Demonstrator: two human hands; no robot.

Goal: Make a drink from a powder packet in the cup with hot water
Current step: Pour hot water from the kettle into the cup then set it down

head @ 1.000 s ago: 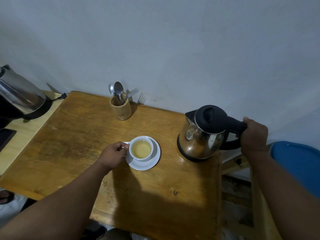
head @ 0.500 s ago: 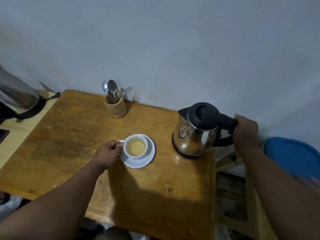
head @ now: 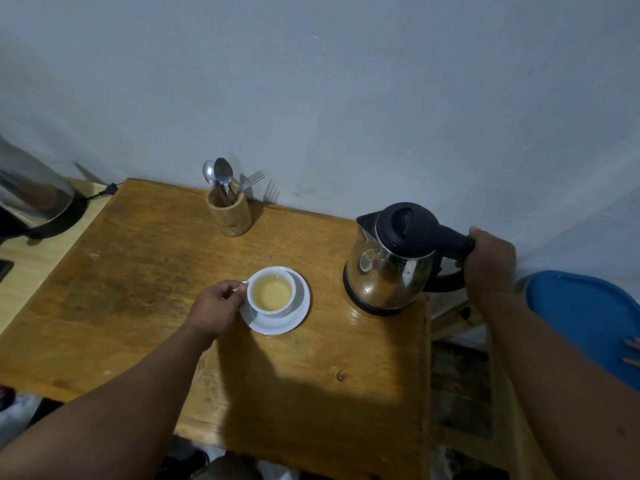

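Right hand (head: 489, 262) grips kettle (head: 389, 261) at table (head: 145, 271) edge.

Wooden cutlery holder (head: 229, 214) w/ two spoons (head: 219, 173) & a fork (head: 250, 179) sits at the table's (head: 145, 271) back edge, second steel pot (head: 31, 195) far left, blue lid (head: 588, 313) right.

We see a white cup (head: 272, 292) holding pale yellow liquid, set on a white saucer (head: 298, 315). The kettle (head: 388, 268) has a shiny silver body with a black lid, handle and base. The surface (head: 145, 271) is honey-brown wood with darker streaked grain and a small knot. The utensil holder (head: 230, 214) is tan wood, its spoons (head: 218, 174) grey metal. The wall (head: 346, 98) is plain grey-blue, and a bright blue lid (head: 588, 313) sits at right.
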